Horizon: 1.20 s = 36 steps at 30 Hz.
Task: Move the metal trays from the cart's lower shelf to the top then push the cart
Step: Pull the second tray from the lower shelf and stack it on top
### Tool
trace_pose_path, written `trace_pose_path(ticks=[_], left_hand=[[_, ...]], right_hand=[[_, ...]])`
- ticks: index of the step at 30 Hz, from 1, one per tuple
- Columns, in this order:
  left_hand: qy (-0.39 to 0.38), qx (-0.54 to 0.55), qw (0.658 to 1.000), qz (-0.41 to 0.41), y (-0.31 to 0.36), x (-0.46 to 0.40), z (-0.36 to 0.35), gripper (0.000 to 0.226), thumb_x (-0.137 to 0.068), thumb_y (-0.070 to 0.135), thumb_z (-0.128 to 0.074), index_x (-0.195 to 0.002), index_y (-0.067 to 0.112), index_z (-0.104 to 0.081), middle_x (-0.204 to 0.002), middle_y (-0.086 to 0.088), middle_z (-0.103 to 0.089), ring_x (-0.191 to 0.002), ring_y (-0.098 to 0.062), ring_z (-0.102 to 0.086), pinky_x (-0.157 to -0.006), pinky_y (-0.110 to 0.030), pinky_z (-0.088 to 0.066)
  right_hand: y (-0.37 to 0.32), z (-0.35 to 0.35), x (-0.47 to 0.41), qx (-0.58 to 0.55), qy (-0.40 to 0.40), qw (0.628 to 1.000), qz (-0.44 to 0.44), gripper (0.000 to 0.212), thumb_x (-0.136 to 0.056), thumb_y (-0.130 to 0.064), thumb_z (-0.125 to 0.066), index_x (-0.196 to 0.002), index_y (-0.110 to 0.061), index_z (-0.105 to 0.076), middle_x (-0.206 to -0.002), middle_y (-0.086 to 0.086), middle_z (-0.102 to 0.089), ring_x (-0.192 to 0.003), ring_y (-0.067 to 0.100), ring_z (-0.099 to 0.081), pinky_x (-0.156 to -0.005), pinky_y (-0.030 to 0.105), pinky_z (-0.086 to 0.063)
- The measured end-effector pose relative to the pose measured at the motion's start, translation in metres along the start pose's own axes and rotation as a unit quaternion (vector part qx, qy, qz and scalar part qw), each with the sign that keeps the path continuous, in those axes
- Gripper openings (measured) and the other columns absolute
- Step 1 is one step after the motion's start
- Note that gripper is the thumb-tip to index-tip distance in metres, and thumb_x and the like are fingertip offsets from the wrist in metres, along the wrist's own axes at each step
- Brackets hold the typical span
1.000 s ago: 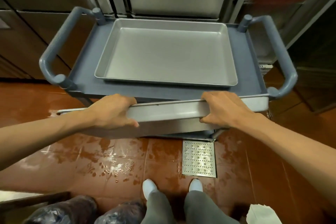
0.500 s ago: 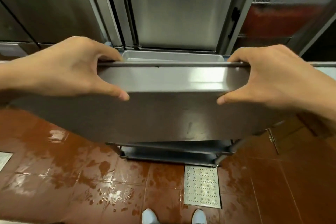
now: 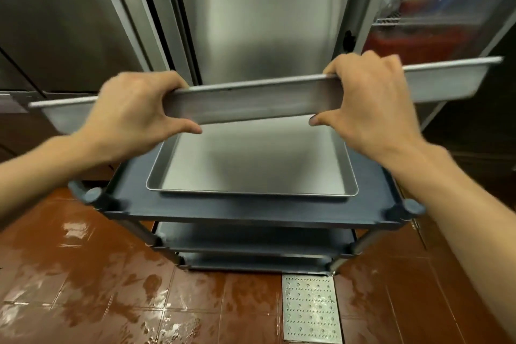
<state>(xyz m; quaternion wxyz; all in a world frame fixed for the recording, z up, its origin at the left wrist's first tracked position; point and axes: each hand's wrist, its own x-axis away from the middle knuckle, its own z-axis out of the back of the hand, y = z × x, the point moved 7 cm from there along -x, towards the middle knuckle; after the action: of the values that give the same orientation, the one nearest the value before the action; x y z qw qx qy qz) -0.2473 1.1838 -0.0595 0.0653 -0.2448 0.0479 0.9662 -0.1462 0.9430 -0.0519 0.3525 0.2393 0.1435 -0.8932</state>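
A grey three-shelf cart (image 3: 251, 215) stands in front of me. One metal tray (image 3: 251, 167) lies flat on its top shelf. I hold a second metal tray (image 3: 251, 103) in the air above it, near edge toward me, slightly tilted up to the right. My left hand (image 3: 134, 114) grips its near rim left of centre, thumb underneath. My right hand (image 3: 368, 100) grips the same rim right of centre. The two lower shelves (image 3: 251, 240) show only their front edges; what lies on them is hidden.
Stainless steel cabinet doors (image 3: 251, 22) rise directly behind the cart. An open compartment with red and blue items (image 3: 430, 25) is at the upper right. The red tile floor (image 3: 97, 301) is wet, with a metal drain grate (image 3: 310, 310) near the cart's front.
The tray I hold came up from the lower shelf, rose past the top shelf and now hovers over the first tray, farther from me than half a second ago.
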Motion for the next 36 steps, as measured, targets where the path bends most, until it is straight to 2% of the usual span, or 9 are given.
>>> trace_pose_path(ticks=[5,8,15,17,20,22,25,30,36], left_hand=[[0.014,-0.059,0.998,-0.001,-0.022,-0.001,-0.073,0.045,-0.069,0.041,-0.084,-0.092,0.011,-0.060,-0.079,-0.012,-0.069,-0.069,-0.035,-0.066,-0.052,-0.039,-0.046],[0.002,-0.069,0.998,-0.007,-0.033,0.005,-0.117,0.041,-0.071,0.039,-0.083,-0.089,0.010,-0.059,-0.077,-0.011,-0.068,-0.065,-0.034,-0.066,-0.049,-0.039,-0.050],[-0.003,-0.080,0.997,-0.016,-0.052,0.019,-0.186,0.029,-0.074,0.029,-0.083,-0.082,0.011,-0.061,-0.068,-0.005,-0.063,-0.057,-0.027,-0.062,-0.042,-0.034,-0.042],[-0.007,-0.079,0.997,-0.017,-0.051,0.024,-0.200,0.025,-0.081,0.031,-0.075,-0.081,0.010,-0.063,-0.067,-0.006,-0.063,-0.055,-0.027,-0.062,-0.040,-0.034,-0.044],[-0.010,-0.078,0.997,-0.019,-0.051,0.031,-0.216,0.032,-0.085,0.038,-0.053,-0.077,0.009,-0.064,-0.064,-0.007,-0.062,-0.053,-0.027,-0.060,-0.040,-0.034,-0.045],[-0.019,-0.085,0.996,-0.012,-0.051,0.035,-0.225,0.031,-0.086,0.036,-0.054,-0.073,0.009,-0.062,-0.062,-0.006,-0.060,-0.052,-0.027,-0.058,-0.039,-0.035,-0.044],[-0.035,-0.099,0.994,-0.013,-0.049,0.041,-0.238,0.023,-0.082,0.030,-0.062,-0.070,0.010,-0.061,-0.060,-0.005,-0.057,-0.050,-0.027,-0.056,-0.038,-0.035,-0.043],[-0.054,-0.113,0.992,-0.021,-0.054,0.056,-0.258,0.028,-0.089,0.031,-0.050,-0.071,0.011,-0.059,-0.060,-0.005,-0.053,-0.049,-0.025,-0.053,-0.037,-0.033,-0.041],[-0.077,-0.109,0.991,-0.004,-0.059,0.075,-0.283,0.028,-0.088,0.026,-0.049,-0.067,0.010,-0.059,-0.059,-0.007,-0.050,-0.046,-0.026,-0.050,-0.035,-0.030,-0.034]], right_hand=[[0.024,-0.072,0.010,-0.039,0.010,0.999,-0.034,0.042,-0.066,-0.025,-0.086,-0.091,-0.009,-0.057,-0.088,0.008,-0.061,-0.086,0.028,-0.051,-0.079,0.034,-0.027],[0.030,-0.111,0.019,-0.028,0.018,0.998,-0.054,0.037,-0.065,-0.021,-0.087,-0.083,-0.008,-0.056,-0.079,0.007,-0.060,-0.079,0.029,-0.051,-0.074,0.038,-0.031],[0.039,-0.181,0.031,-0.014,0.043,0.997,-0.063,0.032,-0.068,-0.016,-0.085,-0.076,-0.010,-0.055,-0.069,0.004,-0.056,-0.069,0.026,-0.049,-0.067,0.039,-0.035],[0.042,-0.196,0.034,-0.012,0.043,0.997,-0.064,0.031,-0.069,-0.013,-0.085,-0.074,-0.011,-0.054,-0.067,0.004,-0.054,-0.068,0.026,-0.049,-0.066,0.039,-0.034],[0.045,-0.216,0.041,-0.009,0.035,0.997,-0.065,0.032,-0.068,-0.014,-0.084,-0.073,-0.012,-0.053,-0.067,0.003,-0.053,-0.067,0.026,-0.048,-0.065,0.039,-0.034],[0.045,-0.226,0.048,-0.014,0.034,0.997,-0.066,0.033,-0.068,-0.014,-0.085,-0.073,-0.013,-0.052,-0.066,0.002,-0.052,-0.066,0.025,-0.047,-0.064,0.037,-0.033],[0.046,-0.240,0.061,-0.011,0.019,0.996,-0.089,0.034,-0.068,-0.017,-0.085,-0.073,-0.014,-0.051,-0.066,0.000,-0.050,-0.066,0.022,-0.044,-0.064,0.035,-0.030],[0.041,-0.261,0.077,0.008,-0.017,0.994,-0.108,0.033,-0.071,-0.020,-0.083,-0.071,-0.015,-0.050,-0.064,-0.001,-0.048,-0.064,0.021,-0.042,-0.063,0.034,-0.030],[0.038,-0.287,0.097,-0.002,-0.052,0.989,-0.140,0.029,-0.072,-0.015,-0.083,-0.071,-0.014,-0.054,-0.064,-0.001,-0.053,-0.064,0.021,-0.046,-0.061,0.037,-0.037]])
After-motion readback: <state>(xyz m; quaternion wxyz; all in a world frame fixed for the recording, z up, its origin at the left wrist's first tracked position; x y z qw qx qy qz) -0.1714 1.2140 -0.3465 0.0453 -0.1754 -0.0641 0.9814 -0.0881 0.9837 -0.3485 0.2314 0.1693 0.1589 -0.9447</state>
